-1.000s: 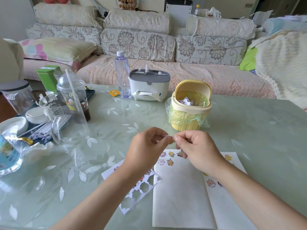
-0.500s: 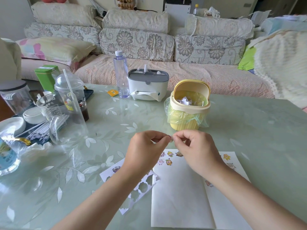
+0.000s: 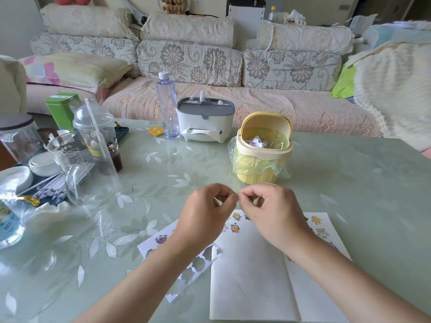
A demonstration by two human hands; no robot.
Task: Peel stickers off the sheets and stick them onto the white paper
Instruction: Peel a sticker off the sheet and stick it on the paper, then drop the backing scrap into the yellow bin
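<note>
Right now the left hand (image 3: 205,213) and right hand (image 3: 272,210) meet fingertip to fingertip above the paper (image 3: 247,276), both pinching a speck I take for a sticker (image 3: 237,199), too small to make out. Best to hold it by 1 edge only, glue side off the skin, then lower it onto bare paper below the stickers (image 3: 235,227) already placed and press flat.

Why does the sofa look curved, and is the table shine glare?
Head view: wide-angle lens bows the sofa; light leaves pale sheen on the glossy table; the scrap pinched between left hand and right hand is too small to resolve.
</note>
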